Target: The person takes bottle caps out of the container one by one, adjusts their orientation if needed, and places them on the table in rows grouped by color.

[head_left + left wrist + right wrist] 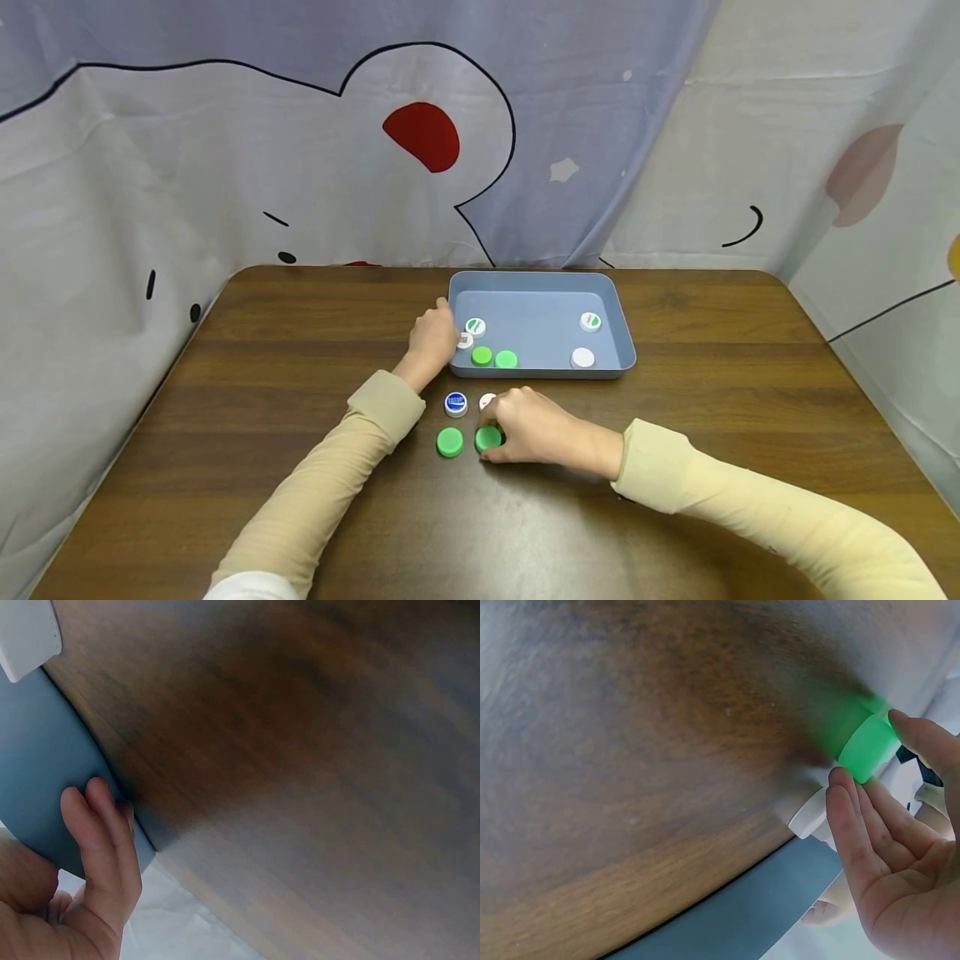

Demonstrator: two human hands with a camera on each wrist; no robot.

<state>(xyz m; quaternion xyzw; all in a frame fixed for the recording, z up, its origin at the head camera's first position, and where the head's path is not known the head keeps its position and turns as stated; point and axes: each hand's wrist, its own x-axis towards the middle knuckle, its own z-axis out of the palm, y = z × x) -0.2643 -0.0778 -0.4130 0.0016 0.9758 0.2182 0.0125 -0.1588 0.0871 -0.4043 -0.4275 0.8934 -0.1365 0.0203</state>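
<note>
A blue tray (618,333) stands at the middle of a brown table (300,333). My left hand (433,335) is at the tray's left rim and pinches a white cap (465,340) just inside the wall. In the left wrist view its other fingers (101,840) lie against the tray's outer wall (45,772). My right hand (536,429) rests on the table in front of the tray and pinches a green cap (488,438), which also shows in the right wrist view (866,746). A white cap (487,401) (810,814) lies half hidden just behind that hand.
A second green cap (450,442) and a blue-and-white cap (455,404) lie on the table left of my right hand. Several caps lie in the tray, among them two green ones (493,357) and a white one (582,358). Printed cloth hangs behind and beside the table.
</note>
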